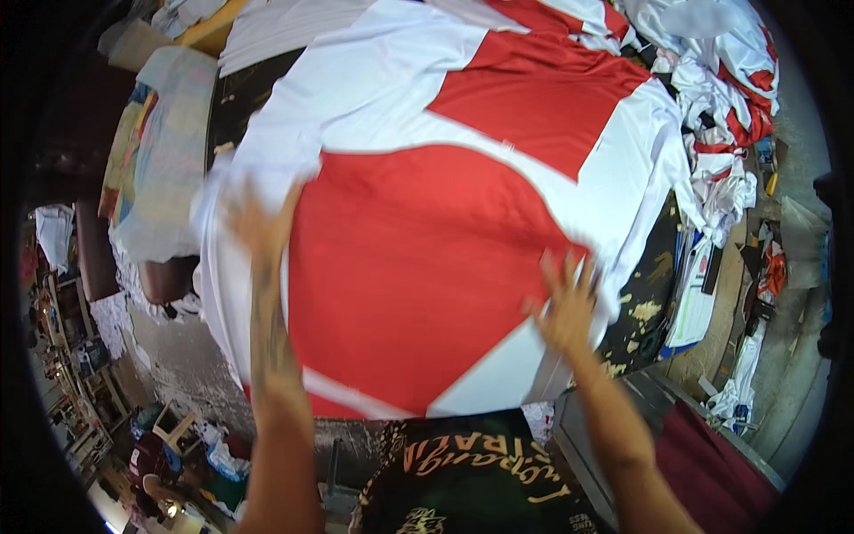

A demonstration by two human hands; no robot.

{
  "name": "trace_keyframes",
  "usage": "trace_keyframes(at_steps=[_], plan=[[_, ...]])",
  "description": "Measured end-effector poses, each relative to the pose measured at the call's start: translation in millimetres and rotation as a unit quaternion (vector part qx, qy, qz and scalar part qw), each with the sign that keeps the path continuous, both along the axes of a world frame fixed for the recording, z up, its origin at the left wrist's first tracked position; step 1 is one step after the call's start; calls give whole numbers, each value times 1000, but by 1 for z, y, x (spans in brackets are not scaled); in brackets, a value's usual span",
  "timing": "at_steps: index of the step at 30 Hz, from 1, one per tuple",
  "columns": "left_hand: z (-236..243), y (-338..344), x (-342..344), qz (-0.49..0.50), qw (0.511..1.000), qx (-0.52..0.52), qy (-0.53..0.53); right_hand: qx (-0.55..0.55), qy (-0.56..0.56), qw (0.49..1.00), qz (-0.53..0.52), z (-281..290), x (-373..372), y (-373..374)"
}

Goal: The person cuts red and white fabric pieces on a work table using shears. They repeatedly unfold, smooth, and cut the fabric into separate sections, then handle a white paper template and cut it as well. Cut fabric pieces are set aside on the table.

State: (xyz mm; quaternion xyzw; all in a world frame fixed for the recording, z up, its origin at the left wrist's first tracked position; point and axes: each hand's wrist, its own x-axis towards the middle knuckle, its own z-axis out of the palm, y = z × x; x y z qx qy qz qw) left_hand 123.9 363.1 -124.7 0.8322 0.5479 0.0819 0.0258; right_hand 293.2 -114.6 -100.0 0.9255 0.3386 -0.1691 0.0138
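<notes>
Fingers of the right hand are spread apart, palm down over the right border of a red panel, gripping nothing; those of the left hand blur, its thumb apart, and whether they pinch any fabric cannot be told. Between and beneath the two hands lies the red-and-white cloth, covering most of the dark worktop and reaching its near edge. Two large red panels show, one between the hands, one farther off toward the right; the number of layers cannot be told. One heap of red and white fabric sits at the far right corner, one stack of papers by the right edge, one plastic-covered bundle beside the left.
</notes>
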Motion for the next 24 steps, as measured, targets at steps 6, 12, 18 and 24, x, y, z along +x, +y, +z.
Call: trace_keyframes(at_steps=[6,12,18,24], plan=[[5,83,180,-212,972,-90,-54,118,-124,985,13,72,209,40],[16,-79,-99,-26,994,19,-109,270,-89,945,-164,69,76,-134],[-15,-175,-296,125,991,-25,32,155,-50,971,-173,23,0,-276],[57,-190,-215,98,991,80,50,111,-23,954,-279,5,60,-338]])
